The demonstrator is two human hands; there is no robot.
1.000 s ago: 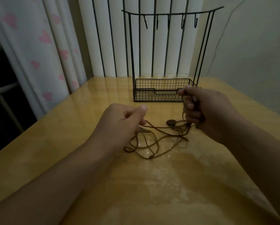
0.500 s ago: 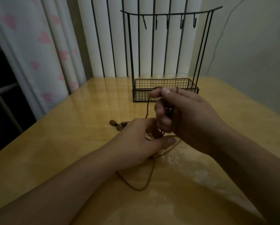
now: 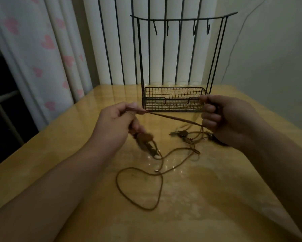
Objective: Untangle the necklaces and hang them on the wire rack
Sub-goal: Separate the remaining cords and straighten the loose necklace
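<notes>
A taut brown necklace cord (image 3: 173,117) stretches between my two hands above the table. My left hand (image 3: 115,126) pinches its left end, and a brown pendant (image 3: 146,142) dangles blurred just below that hand. My right hand (image 3: 228,119) grips the cord's right end in curled fingers. More brown cord (image 3: 141,187) lies in loose loops on the table in front of me, with a small dark pendant (image 3: 181,133) between my hands. The black wire rack (image 3: 174,102) stands behind, its several hooks (image 3: 180,30) bare along the top bar.
The glossy yellow table (image 3: 216,198) reaches to a white radiator-like wall with black bars at the back. A curtain with pink hearts (image 3: 47,55) hangs at the left, past the table's left edge. A plain wall stands on the right.
My hands, close together half a second ago, have pulled apart, drawing one cord straight between them. The pendant that lay left on the table now hangs under my left hand.
</notes>
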